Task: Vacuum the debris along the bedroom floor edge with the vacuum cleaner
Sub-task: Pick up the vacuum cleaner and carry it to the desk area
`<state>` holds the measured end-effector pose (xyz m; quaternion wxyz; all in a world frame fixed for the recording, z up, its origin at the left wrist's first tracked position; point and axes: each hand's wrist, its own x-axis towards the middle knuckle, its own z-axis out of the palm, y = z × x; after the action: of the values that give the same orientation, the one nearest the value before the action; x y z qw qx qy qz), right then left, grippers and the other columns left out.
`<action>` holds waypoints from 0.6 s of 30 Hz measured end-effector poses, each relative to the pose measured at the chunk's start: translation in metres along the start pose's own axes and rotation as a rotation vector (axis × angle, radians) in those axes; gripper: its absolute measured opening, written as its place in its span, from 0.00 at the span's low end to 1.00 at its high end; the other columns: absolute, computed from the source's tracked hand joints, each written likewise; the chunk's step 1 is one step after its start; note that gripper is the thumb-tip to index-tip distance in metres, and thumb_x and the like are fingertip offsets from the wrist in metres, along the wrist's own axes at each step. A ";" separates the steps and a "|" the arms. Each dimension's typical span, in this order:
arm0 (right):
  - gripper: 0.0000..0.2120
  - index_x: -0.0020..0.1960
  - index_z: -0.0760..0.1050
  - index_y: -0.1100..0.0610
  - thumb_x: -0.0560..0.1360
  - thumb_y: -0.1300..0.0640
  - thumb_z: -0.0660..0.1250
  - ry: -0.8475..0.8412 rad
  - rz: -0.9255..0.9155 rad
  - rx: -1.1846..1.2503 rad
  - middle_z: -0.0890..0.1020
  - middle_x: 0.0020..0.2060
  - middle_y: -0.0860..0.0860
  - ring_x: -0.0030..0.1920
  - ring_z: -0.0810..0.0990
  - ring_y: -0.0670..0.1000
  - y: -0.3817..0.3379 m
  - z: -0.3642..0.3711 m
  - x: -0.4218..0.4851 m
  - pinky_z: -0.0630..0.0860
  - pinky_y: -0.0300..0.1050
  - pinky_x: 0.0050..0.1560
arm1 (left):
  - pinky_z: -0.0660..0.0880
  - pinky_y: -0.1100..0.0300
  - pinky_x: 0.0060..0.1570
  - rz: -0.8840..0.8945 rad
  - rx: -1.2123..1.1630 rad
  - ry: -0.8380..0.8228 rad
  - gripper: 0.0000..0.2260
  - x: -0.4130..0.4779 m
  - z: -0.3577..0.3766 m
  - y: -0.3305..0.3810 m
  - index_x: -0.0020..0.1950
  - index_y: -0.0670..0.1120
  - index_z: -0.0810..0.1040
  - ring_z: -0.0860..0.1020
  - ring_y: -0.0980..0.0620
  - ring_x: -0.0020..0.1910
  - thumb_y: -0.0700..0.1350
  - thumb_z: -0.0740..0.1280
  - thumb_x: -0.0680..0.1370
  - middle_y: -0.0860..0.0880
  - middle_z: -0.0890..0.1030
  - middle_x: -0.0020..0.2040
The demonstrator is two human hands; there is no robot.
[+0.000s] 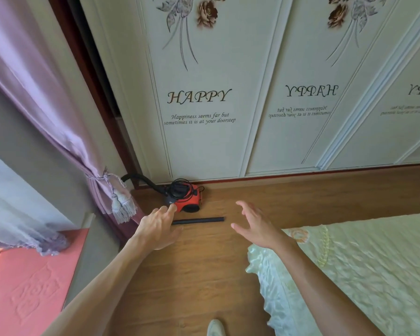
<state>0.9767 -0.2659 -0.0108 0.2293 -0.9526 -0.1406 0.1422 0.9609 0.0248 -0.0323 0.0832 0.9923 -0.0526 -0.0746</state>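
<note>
A small red and black vacuum cleaner (186, 198) sits on the wooden floor (204, 275) against the base of the wardrobe. Its black hose (141, 180) curves off to the left toward the curtain. A loose black tube (199, 220) lies flat on the floor just in front of it. My left hand (158, 229) reaches forward with fingers spread, its fingertips near the vacuum's front left corner and holding nothing. My right hand (258, 226) hovers open to the right of the tube, apart from it. No debris is clear to see along the floor edge.
White wardrobe doors (204, 141) with printed words and flowers fill the back. A purple curtain (58, 117) with a tassel hangs at the left above a pink ledge (27, 287). A bed with a pale green cover (349, 275) fills the right. My foot (215, 328) shows at the bottom.
</note>
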 end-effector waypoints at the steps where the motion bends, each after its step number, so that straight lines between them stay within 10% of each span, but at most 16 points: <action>1: 0.31 0.77 0.56 0.53 0.80 0.44 0.63 -0.002 -0.002 -0.001 0.69 0.71 0.52 0.71 0.68 0.52 0.005 -0.004 0.011 0.69 0.49 0.66 | 0.78 0.49 0.52 -0.004 -0.007 0.004 0.27 0.011 -0.001 0.000 0.73 0.48 0.62 0.76 0.46 0.61 0.60 0.62 0.78 0.47 0.76 0.62; 18: 0.31 0.76 0.58 0.52 0.79 0.42 0.63 -0.144 -0.057 -0.051 0.68 0.72 0.49 0.71 0.69 0.52 0.015 -0.003 0.198 0.70 0.53 0.67 | 0.79 0.49 0.48 -0.138 -0.096 -0.053 0.25 0.155 0.004 -0.066 0.70 0.48 0.65 0.77 0.45 0.57 0.60 0.62 0.78 0.47 0.75 0.59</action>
<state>1.1625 -0.2135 -0.0562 0.1984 -0.9410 -0.1875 0.2001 1.1187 0.0709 -0.0696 0.1242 0.9861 0.0173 -0.1086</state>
